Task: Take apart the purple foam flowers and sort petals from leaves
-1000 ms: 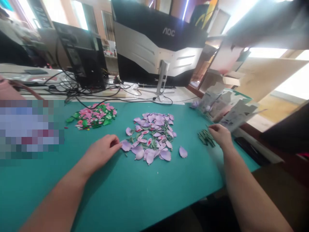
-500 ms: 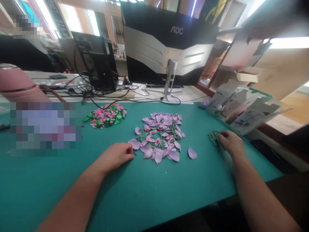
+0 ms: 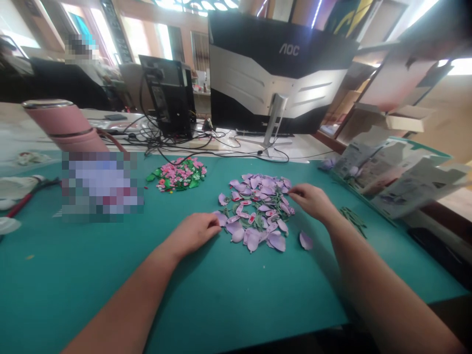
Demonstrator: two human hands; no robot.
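Note:
A loose heap of lilac petal pieces [image 3: 252,241] lies mid-table, with green stem-like pieces [image 3: 278,199] and small red-marked parts mixed in. My left hand [image 3: 199,230] rests at the heap's left edge, fingers curled closed beside a lilac petal; what they hold, if anything, is hidden. At the upper right edge of the heap, my right hand [image 3: 313,200] has its thumb and fingers pinched together, and anything between them is too small to make out. A bundle of thin green sticks [image 3: 353,221] lies behind my right forearm. One single petal [image 3: 306,241] sits apart from the heap.
Pink and green flower pieces [image 3: 180,174] form another pile at the back left. A pink flask [image 3: 72,125] stands at left. Behind are a monitor [image 3: 280,73], a computer tower [image 3: 167,98] and tangled cables. An open carton [image 3: 398,172] stands on the right.
My right hand has moved left from the green sticks to the lilac heap, leaving the sticks on the table. My left hand stays by the heap. The whole view has shifted right.

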